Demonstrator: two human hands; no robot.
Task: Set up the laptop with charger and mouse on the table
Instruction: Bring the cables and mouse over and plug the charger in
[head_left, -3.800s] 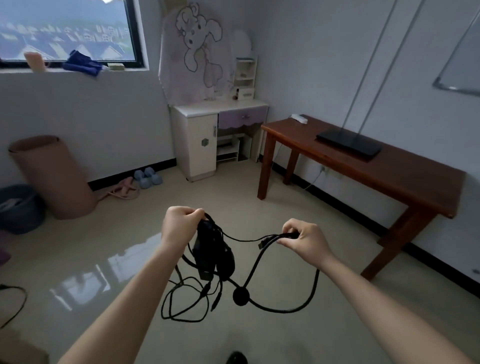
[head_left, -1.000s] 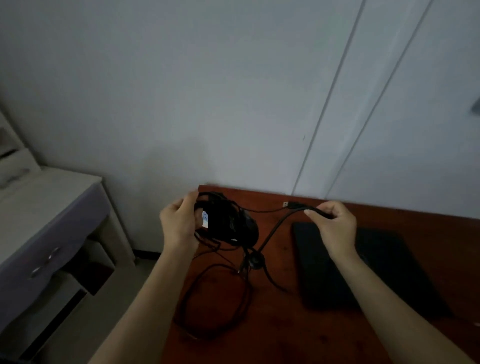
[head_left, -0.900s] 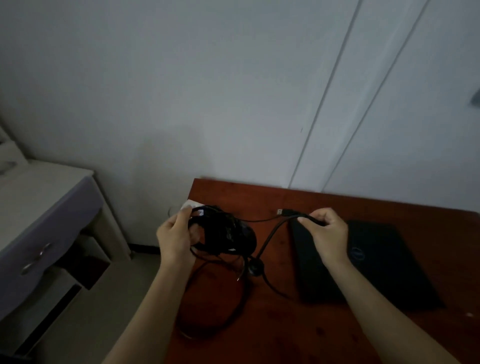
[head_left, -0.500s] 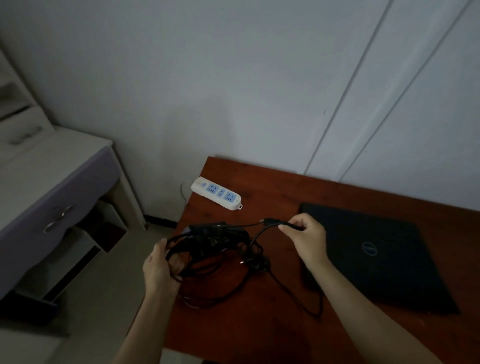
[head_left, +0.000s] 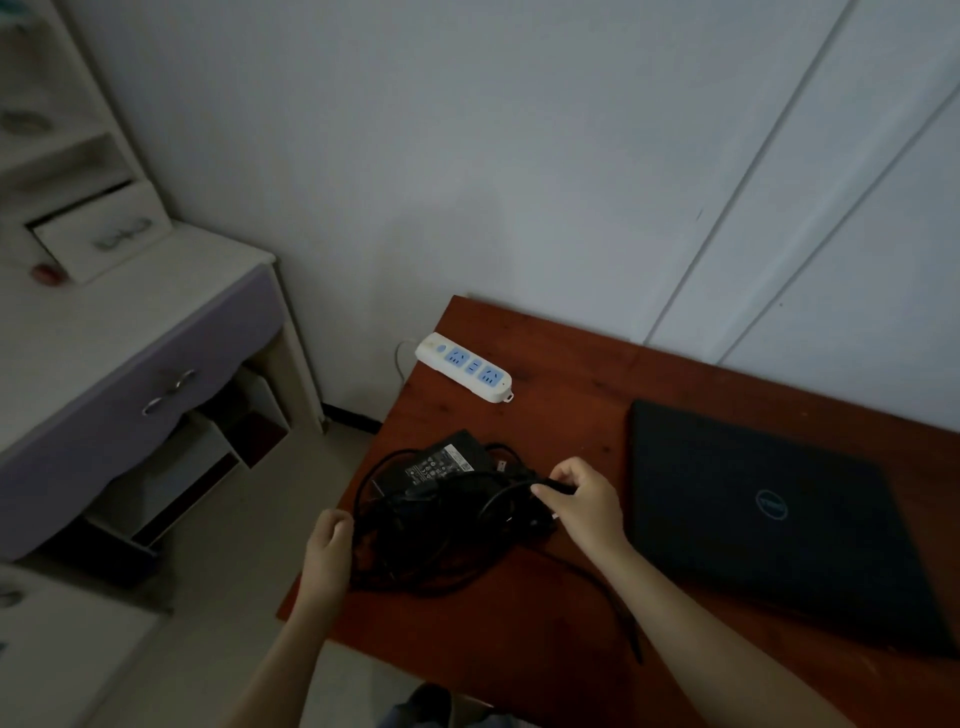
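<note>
A closed black laptop (head_left: 769, 525) lies on the right half of the reddish-brown table (head_left: 571, 405). The black charger brick (head_left: 441, 465) rests on the table's left part amid a tangle of black cables (head_left: 441, 545). The mouse cannot be made out in the dark pile. My right hand (head_left: 587, 501) pinches a thick black cable just left of the laptop. My left hand (head_left: 327, 551) sits at the table's left edge, its fingers curled around the outer loops of the tangle.
A white power strip (head_left: 464, 367) with blue sockets lies at the table's far left corner by the wall. A white and lilac dresser (head_left: 130, 353) with a drawer stands to the left, with floor between it and the table.
The bundle went from hanging in both hands to lying on the table's left part. My left hand has dropped to the table edge; my right hand has lowered with the cable.
</note>
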